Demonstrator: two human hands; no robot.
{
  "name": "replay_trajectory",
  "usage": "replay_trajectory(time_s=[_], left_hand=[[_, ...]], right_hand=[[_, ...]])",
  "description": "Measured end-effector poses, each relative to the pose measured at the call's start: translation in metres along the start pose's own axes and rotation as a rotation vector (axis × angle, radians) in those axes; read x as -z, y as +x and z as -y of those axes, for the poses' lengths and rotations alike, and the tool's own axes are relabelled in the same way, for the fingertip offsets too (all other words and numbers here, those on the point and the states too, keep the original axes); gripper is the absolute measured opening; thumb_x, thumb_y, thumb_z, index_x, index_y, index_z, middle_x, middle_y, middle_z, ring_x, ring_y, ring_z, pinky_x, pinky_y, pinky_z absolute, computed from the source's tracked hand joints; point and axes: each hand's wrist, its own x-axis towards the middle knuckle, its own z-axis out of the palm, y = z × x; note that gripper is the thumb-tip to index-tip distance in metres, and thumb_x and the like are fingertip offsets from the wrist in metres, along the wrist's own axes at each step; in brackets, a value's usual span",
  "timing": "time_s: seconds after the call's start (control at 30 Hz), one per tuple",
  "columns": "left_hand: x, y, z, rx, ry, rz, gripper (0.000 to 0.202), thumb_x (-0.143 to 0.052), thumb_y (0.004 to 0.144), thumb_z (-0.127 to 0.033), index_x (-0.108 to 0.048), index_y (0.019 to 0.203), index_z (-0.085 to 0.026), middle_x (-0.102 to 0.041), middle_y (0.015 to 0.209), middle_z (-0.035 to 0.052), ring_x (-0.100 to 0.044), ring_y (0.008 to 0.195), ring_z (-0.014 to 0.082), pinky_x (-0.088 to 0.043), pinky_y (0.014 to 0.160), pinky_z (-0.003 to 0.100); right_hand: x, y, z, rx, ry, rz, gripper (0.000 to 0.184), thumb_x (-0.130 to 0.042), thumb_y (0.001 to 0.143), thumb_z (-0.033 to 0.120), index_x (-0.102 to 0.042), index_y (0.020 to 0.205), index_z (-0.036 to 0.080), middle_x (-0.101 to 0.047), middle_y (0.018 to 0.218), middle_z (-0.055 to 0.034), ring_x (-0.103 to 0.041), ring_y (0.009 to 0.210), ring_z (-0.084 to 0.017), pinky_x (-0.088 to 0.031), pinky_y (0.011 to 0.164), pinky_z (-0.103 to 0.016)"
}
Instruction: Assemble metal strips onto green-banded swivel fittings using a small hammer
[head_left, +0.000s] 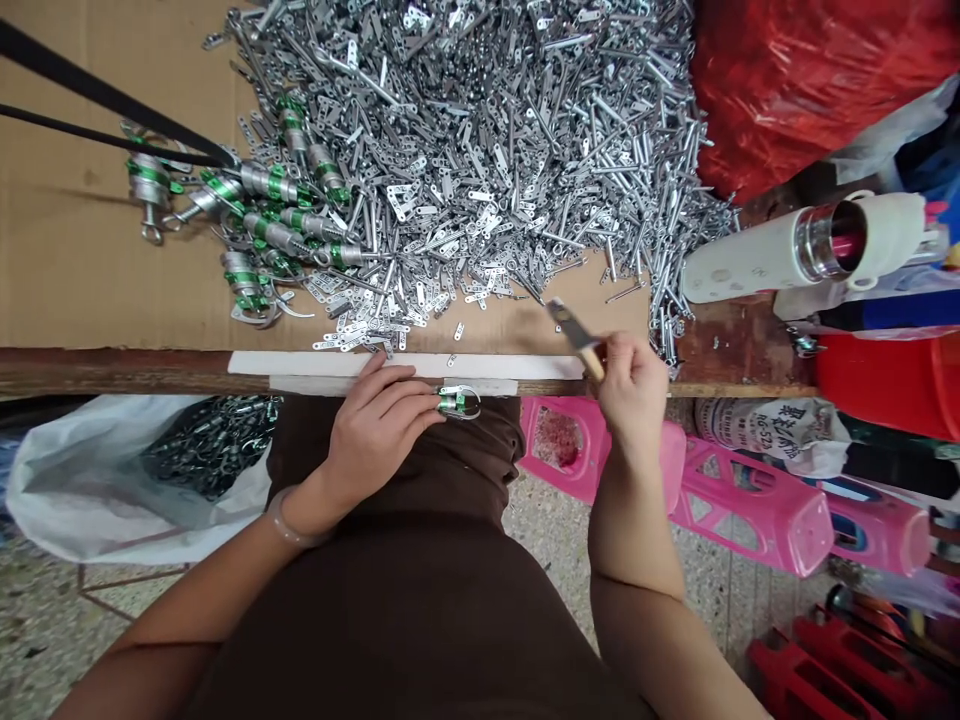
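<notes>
Nearest the lens: our brown garment (405,640), with two bare forearms reaching forward over it.

Left hand (371,435): palm down, a pale bangle (292,518) on the wrist, fingers (405,395) extended and pressed together. Their tips pinch a small green-banded metal fitting (459,402) with a wire loop, held just over a white strip (405,365) at the table's edge.

Right hand (634,390): raised, fingers curled around a short tool (577,338) with a pale wooden handle and a flat metal head, angled toward the heap.

Table (112,372): wooden edge, topped with cardboard (90,250). On it we list a large heap of punched metal strips and pins (465,170) and several assembled green-banded fittings (274,215).

Also listed: a white sack of dark metal parts (127,480), pink plastic stools (750,510), a red bag (810,80), a white flask (806,250) and a red bucket (885,380).
</notes>
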Motion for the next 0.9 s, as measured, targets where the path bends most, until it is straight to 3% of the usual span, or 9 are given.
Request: replay_trajectory(time_s=[0.13, 0.27, 0.37, 0.53, 0.67, 0.8, 0.83, 0.9], left_hand=[[0.000, 0.000, 0.000, -0.007, -0.012, -0.001, 0.003, -0.062, 0.079, -0.019, -0.062, 0.083, -0.020, -0.070, 0.083, -0.0005, -0.061, 0.091, 0.0197, -0.047, 0.096, 0.048], [0.000, -0.001, 0.000, -0.009, -0.011, 0.001, 0.004, -0.063, 0.079, -0.019, -0.063, 0.083, -0.018, -0.070, 0.082, 0.0007, -0.061, 0.091, 0.0201, -0.047, 0.096, 0.048], [0.000, -0.002, 0.001, 0.004, -0.025, 0.015, 0.003, -0.063, 0.079, -0.019, -0.063, 0.082, -0.020, -0.070, 0.083, -0.0005, -0.061, 0.092, 0.0193, -0.045, 0.098, 0.047], [0.000, -0.002, 0.001, 0.013, -0.033, 0.013, 0.005, -0.063, 0.079, -0.019, -0.064, 0.083, -0.020, -0.070, 0.084, -0.0004, -0.060, 0.093, 0.0195, -0.045, 0.098, 0.047], [0.000, -0.001, 0.001, -0.006, -0.026, 0.011, 0.005, -0.064, 0.078, -0.018, -0.064, 0.083, -0.019, -0.070, 0.084, 0.0000, -0.060, 0.093, 0.0197, -0.045, 0.098, 0.047], [0.000, -0.002, 0.002, 0.016, -0.027, 0.017, 0.005, -0.063, 0.079, -0.019, -0.064, 0.083, -0.021, -0.070, 0.083, -0.0010, -0.061, 0.092, 0.0192, -0.045, 0.099, 0.047], [-0.001, -0.002, 0.002, 0.019, -0.032, 0.019, 0.005, -0.063, 0.078, -0.019, -0.064, 0.083, -0.021, -0.070, 0.083, -0.0011, -0.061, 0.092, 0.0192, -0.044, 0.099, 0.047], [-0.001, 0.000, 0.002, 0.022, -0.050, 0.010, 0.005, -0.064, 0.078, -0.020, -0.064, 0.083, -0.021, -0.070, 0.083, -0.0011, -0.061, 0.091, 0.0191, -0.045, 0.098, 0.046]], right_hand=[[0.011, -0.027, 0.013, -0.015, 0.225, 0.073, 0.046, -0.026, 0.089, 0.054, -0.055, 0.093, 0.019, -0.058, 0.067, -0.0016, -0.049, 0.048, -0.010, -0.037, 0.045, -0.022], [0.010, -0.059, 0.024, 0.193, 0.060, 0.180, 0.029, -0.044, 0.086, 0.045, -0.058, 0.097, 0.022, -0.053, 0.057, 0.0026, -0.044, 0.044, -0.010, -0.037, 0.045, -0.024], [0.004, -0.072, 0.031, 0.346, 0.042, 0.209, 0.027, -0.040, 0.088, 0.043, -0.059, 0.093, 0.024, -0.059, 0.063, -0.0012, -0.052, 0.051, -0.014, -0.040, 0.050, -0.026], [-0.010, -0.069, 0.044, 0.355, -0.354, 0.466, 0.034, -0.033, 0.091, 0.045, -0.058, 0.087, 0.023, -0.061, 0.059, -0.0012, -0.054, 0.047, -0.015, -0.032, 0.044, -0.025], [-0.015, -0.070, 0.046, 0.386, -0.314, 0.433, 0.037, -0.028, 0.092, 0.045, -0.056, 0.092, 0.021, -0.065, 0.067, -0.0034, -0.060, 0.056, -0.016, -0.032, 0.048, -0.023], [-0.015, -0.069, 0.036, 0.317, -0.339, 0.489, 0.034, -0.032, 0.091, 0.046, -0.057, 0.086, 0.022, -0.058, 0.054, 0.0010, -0.051, 0.043, -0.014, -0.026, 0.044, -0.023], [-0.015, -0.064, 0.031, 0.277, -0.321, 0.446, 0.034, -0.032, 0.091, 0.046, -0.057, 0.088, 0.023, -0.057, 0.053, 0.0017, -0.049, 0.042, -0.014, -0.026, 0.044, -0.023], [-0.015, -0.047, 0.019, 0.178, -0.293, 0.231, 0.035, -0.032, 0.091, 0.046, -0.057, 0.094, 0.023, -0.056, 0.056, 0.0008, -0.048, 0.045, -0.014, -0.029, 0.046, -0.024]])
